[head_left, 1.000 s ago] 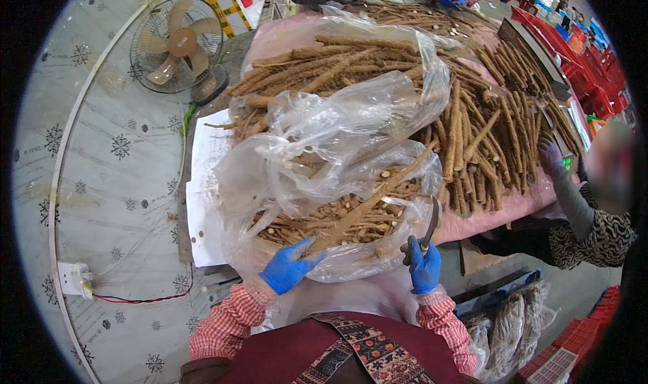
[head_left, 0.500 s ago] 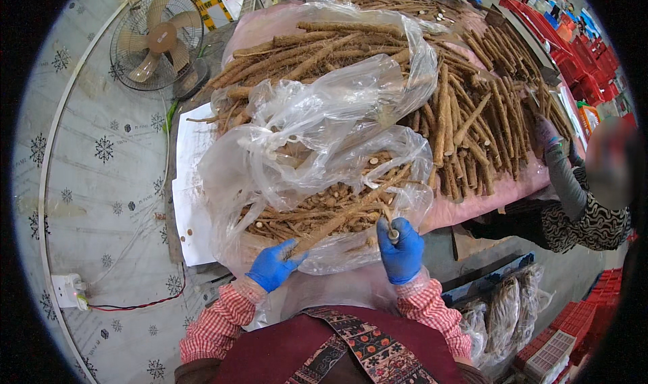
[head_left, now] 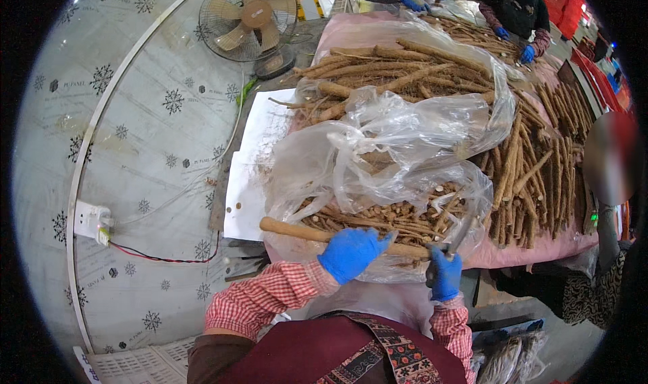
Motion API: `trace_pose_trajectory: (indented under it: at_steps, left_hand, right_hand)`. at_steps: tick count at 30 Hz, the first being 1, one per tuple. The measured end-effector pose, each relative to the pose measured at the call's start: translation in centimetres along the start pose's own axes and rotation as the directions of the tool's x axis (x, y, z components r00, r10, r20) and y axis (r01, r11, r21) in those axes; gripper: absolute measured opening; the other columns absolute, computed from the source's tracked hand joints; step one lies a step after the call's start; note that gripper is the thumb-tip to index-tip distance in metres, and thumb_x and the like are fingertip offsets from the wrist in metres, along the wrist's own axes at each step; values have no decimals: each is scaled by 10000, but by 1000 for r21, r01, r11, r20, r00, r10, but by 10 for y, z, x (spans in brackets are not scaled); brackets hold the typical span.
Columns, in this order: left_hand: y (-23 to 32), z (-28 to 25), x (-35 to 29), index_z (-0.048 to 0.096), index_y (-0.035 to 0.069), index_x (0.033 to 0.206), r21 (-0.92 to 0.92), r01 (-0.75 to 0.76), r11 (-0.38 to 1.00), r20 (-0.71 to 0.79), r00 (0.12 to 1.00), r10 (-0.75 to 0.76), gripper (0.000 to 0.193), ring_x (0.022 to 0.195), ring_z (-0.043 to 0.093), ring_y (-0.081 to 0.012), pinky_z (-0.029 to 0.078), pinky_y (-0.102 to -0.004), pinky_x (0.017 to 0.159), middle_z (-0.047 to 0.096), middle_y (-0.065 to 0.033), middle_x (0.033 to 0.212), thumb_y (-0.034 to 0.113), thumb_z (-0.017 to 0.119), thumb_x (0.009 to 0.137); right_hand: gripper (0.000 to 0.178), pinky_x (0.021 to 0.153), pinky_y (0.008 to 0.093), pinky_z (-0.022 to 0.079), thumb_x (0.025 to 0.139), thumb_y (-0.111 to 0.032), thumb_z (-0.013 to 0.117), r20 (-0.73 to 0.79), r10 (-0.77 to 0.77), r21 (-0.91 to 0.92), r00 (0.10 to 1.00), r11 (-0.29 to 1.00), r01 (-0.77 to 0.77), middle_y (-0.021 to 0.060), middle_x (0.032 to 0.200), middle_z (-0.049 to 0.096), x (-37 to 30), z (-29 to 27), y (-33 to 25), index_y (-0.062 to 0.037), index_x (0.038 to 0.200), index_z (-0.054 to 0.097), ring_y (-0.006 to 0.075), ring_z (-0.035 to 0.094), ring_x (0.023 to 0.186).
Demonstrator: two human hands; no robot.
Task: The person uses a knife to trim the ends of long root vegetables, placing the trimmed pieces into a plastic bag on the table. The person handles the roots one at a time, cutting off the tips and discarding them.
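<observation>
Half a second ago the long root (head_left: 295, 230) slanted away over the bag from the left hand; now it lies crosswise in front of the bag, its thick, rounded end jutting out to the left. The left hand (head_left: 352, 254), in a blue glove, is wrapped around the root near its middle. The right hand (head_left: 446, 277), gloved alike, grasps a knife (head_left: 463, 235) with its curved blade pointing away, just beside the root's right end; whether blade and root touch is unclear.

The crumpled, see-through plastic bag (head_left: 385, 141) gapes toward the person, holding short, pale-ended cut pieces (head_left: 413, 213) and thin lengths. Behind it lie long, brown, rough, hairy roots (head_left: 418, 70), partly under the film. Smooth pink sheeting (head_left: 503, 258) spreads beneath.
</observation>
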State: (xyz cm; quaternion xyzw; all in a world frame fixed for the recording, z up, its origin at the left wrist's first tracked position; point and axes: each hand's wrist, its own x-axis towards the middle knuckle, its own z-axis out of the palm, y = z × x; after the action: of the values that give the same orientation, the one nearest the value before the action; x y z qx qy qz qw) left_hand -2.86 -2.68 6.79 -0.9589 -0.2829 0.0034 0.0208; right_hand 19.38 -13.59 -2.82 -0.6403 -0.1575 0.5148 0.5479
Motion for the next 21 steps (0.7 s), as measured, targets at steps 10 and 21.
trace_pose_trajectory:
  at_steps: [10, 21]
  left_hand:
    - [-39, 35, -29, 634, 112, 1010, -307, 150, 940, -53, 983, -174, 277, 698, 600, -285, 477, -419, 591, 570, -83, 771, 181, 670, 744]
    - [-29, 59, -27, 639, 103, 1084, -341, 294, 893, 126, 955, -267, 392, 818, 629, -289, 510, -410, 681, 619, -98, 903, 214, 711, 715]
  right_hand:
    - [229, 532, 263, 420, 886, -146, 660, -323, -579, -477, 749, 783, 399, 60, 760, 603, 4, -23, -10, -11, 1052, 577, 112, 472, 582]
    - [241, 569, 441, 477, 871, -263, 653, 113, -360, -656, 926, 673, 342, 208, 737, 611, -48, 73, 16, -40, 893, 563, 396, 609, 659]
